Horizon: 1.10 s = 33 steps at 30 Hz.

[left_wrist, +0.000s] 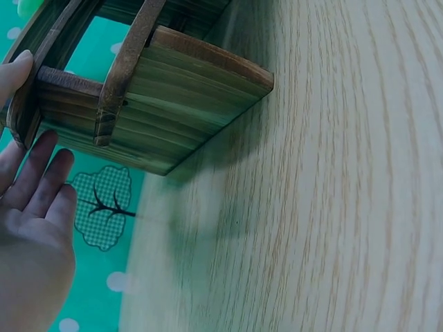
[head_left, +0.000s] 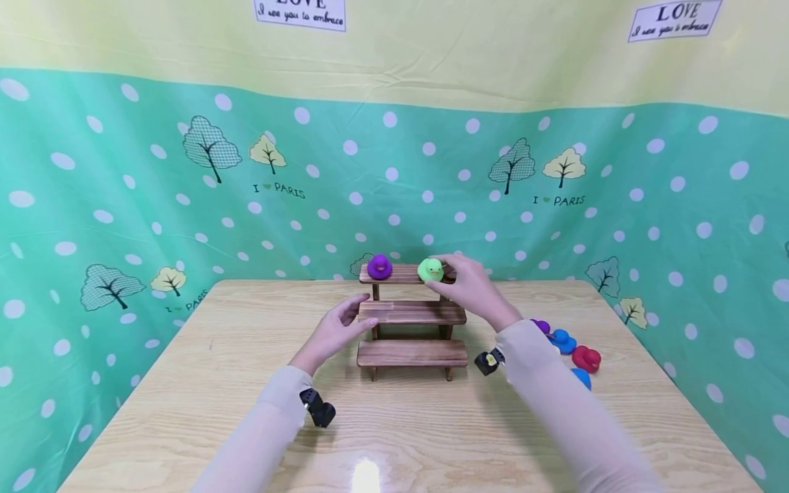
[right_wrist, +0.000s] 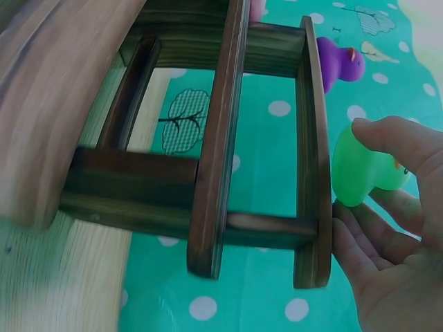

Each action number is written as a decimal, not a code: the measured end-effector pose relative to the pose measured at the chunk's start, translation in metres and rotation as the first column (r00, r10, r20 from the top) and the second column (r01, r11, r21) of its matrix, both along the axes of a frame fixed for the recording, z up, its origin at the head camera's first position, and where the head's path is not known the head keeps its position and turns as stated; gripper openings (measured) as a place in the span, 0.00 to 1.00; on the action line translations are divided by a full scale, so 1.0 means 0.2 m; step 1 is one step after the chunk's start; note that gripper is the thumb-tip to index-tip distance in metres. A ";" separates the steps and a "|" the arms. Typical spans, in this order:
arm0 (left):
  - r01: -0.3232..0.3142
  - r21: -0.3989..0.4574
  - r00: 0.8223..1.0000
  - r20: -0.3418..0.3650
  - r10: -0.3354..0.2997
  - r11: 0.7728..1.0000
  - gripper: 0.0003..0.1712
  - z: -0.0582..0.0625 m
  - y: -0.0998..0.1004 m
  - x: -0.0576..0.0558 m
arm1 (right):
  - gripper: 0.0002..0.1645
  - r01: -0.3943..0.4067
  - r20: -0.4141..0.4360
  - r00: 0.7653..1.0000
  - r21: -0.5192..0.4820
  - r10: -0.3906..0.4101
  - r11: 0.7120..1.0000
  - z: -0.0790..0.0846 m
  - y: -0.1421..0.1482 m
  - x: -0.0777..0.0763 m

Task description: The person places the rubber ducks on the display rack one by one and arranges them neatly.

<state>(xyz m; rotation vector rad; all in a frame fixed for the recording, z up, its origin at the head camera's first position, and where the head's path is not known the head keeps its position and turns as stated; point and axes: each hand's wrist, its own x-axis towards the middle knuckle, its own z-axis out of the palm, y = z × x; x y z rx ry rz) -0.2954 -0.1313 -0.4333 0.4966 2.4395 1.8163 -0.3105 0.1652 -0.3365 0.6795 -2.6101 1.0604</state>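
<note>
In the head view my right hand [head_left: 473, 287] holds a light green rubber duck [head_left: 430, 269] at the top step of a three-tier wooden display stand [head_left: 413, 353]. The right wrist view shows thumb and fingers around the green duck [right_wrist: 356, 169], just over the top board. A purple rubber duck [head_left: 379, 267] sits at the left of that step. My left hand [head_left: 335, 330] is at the left end of the middle step, thumb in front and the other fingers behind. In the left wrist view its fingers [left_wrist: 41, 180] look nearly straight beside the wood; firm contact is unclear.
On the table's right side, partly behind my right sleeve, lie several more ducks, among them a red duck [head_left: 586, 359] and a blue duck [head_left: 562, 341]. A polka-dotted green cloth [head_left: 394, 198] hangs behind the wooden table [head_left: 246, 356].
</note>
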 end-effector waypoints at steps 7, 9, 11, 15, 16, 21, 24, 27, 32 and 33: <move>0.012 0.009 1.000 0.010 -0.012 1.000 0.41 0.01 0.00 0.00 | 0.27 -0.013 0.004 1.000 0.000 0.013 1.000 0.00 -0.07 -0.03; 0.011 0.007 1.000 0.012 -0.011 1.000 0.42 0.01 0.00 0.00 | 0.27 -0.019 0.007 1.000 -0.002 0.019 1.000 0.00 -0.08 -0.04; 0.006 0.008 1.000 0.016 -0.007 1.000 0.42 0.01 0.01 0.00 | 0.27 -0.017 0.009 1.000 0.005 0.017 1.000 0.00 -0.10 -0.05; 0.005 0.008 1.000 0.014 -0.005 1.000 0.42 0.01 0.00 0.00 | 0.28 -0.012 0.026 1.000 0.010 0.011 1.000 0.00 -0.11 -0.06; 0.007 0.009 1.000 0.011 -0.007 1.000 0.42 0.00 0.00 0.00 | 0.28 -0.010 0.034 0.999 0.007 0.010 1.000 0.00 -0.11 -0.06; 0.017 0.017 1.000 0.007 -0.017 1.000 0.40 -0.01 0.00 -0.01 | 0.28 -0.004 0.062 0.998 -0.010 0.005 1.000 -0.01 -0.12 -0.07; 0.014 0.021 1.000 0.008 -0.014 1.000 0.40 -0.02 0.00 -0.01 | 0.28 0.002 0.069 0.998 -0.010 -0.002 1.000 -0.01 -0.12 -0.07; 0.008 0.023 1.000 0.009 -0.008 1.000 0.40 -0.02 0.00 -0.02 | 0.29 0.009 0.074 0.997 -0.003 -0.009 1.000 -0.02 -0.12 -0.07; 0.005 0.027 1.000 0.017 -0.006 1.000 0.41 -0.02 0.01 -0.01 | 0.34 0.009 0.076 0.997 0.006 -0.010 1.000 -0.02 -0.12 -0.07; 0.007 0.027 1.000 0.018 -0.007 1.000 0.41 -0.02 0.01 -0.01 | 0.34 0.008 0.075 0.997 0.007 -0.009 1.000 -0.02 -0.12 -0.07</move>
